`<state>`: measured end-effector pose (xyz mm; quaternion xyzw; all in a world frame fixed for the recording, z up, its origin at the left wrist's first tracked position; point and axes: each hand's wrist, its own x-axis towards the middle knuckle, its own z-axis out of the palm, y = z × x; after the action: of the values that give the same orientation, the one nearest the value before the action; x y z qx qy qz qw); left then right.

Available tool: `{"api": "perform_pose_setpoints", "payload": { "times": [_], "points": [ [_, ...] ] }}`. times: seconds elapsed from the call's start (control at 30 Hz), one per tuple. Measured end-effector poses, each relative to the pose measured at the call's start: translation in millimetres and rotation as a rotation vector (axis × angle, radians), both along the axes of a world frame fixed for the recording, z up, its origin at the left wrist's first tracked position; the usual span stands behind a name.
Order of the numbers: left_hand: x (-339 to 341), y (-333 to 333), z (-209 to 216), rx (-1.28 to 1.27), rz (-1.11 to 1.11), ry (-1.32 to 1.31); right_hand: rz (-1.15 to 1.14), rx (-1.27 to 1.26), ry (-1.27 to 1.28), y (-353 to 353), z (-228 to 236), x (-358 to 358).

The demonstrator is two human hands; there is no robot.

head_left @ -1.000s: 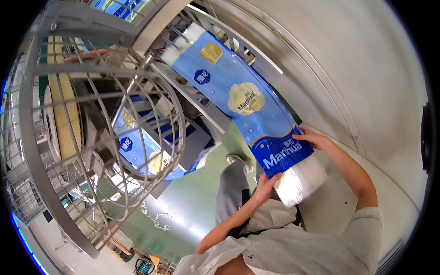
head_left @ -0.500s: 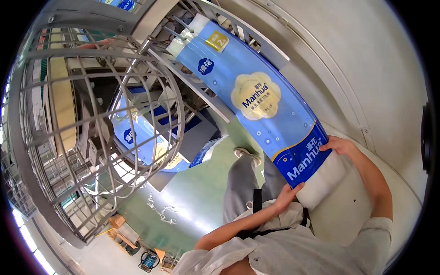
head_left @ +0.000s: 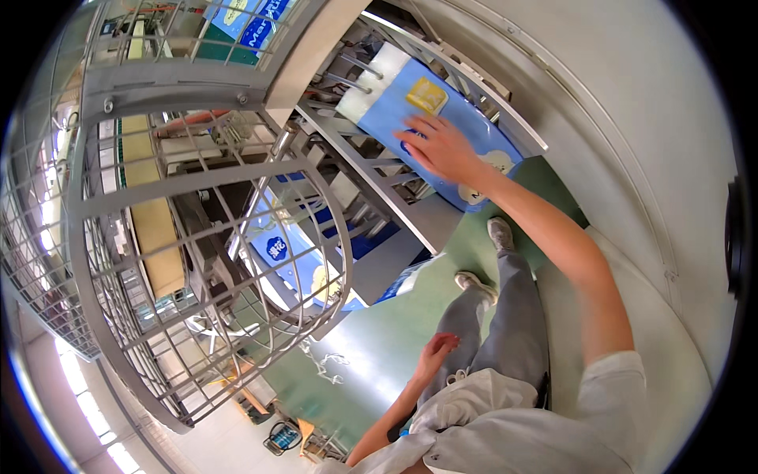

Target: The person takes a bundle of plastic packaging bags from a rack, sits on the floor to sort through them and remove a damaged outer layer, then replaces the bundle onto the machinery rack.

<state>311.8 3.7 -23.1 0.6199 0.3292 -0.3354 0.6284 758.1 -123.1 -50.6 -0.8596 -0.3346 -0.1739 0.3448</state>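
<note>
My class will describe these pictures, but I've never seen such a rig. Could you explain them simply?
No robot here: these are a person's bare hands, filmed by the left of two fisheye cameras worn on the head, so straight edges bend. A long, blue, plastic-wrapped pack lies between two grey metal side plates. The right hand is spread over it; blur hides whether they touch. The left hand hangs near the lap, loosely bent, with nothing visible in it. At left, a rounded grey wire cage partly covers a second blue pack.
</note>
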Motion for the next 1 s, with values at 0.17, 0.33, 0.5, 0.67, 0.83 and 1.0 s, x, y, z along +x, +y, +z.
{"api": "perform_pose_setpoints", "payload": {
  "times": [0.17, 0.33, 0.5, 0.67, 0.83, 1.0],
  "points": [
    [-28.9, 32.6, 26.7, 0.168, 0.02, 0.077, -0.029, -0.159, 0.095, 53.8, -67.2, 34.0],
    [-79.2, 40.0, 22.6, 0.249, -0.049, 0.157, -0.004, -0.19, 0.154, 62.7, -61.8, 36.0],
    [-60.9, 32.5, 15.4, 0.309, -0.079, 0.088, 0.109, -0.194, 0.038, 67.8, -52.6, 47.9],
    [-42.2, 20.7, 28.3, 0.431, -0.186, 0.062, 0.024, -0.235, 0.013, 83.3, -73.5, 43.6],
    [-47.4, 20.2, 24.0, 0.38, -0.166, 0.062, 0.129, -0.497, 0.183, 74.2, -37.1, 65.6],
    [-60.0, 17.2, 28.8, 0.374, -0.132, 0.08, -0.159, -0.257, -0.104, 7.5, -70.7, 88.7]
  ]
}}
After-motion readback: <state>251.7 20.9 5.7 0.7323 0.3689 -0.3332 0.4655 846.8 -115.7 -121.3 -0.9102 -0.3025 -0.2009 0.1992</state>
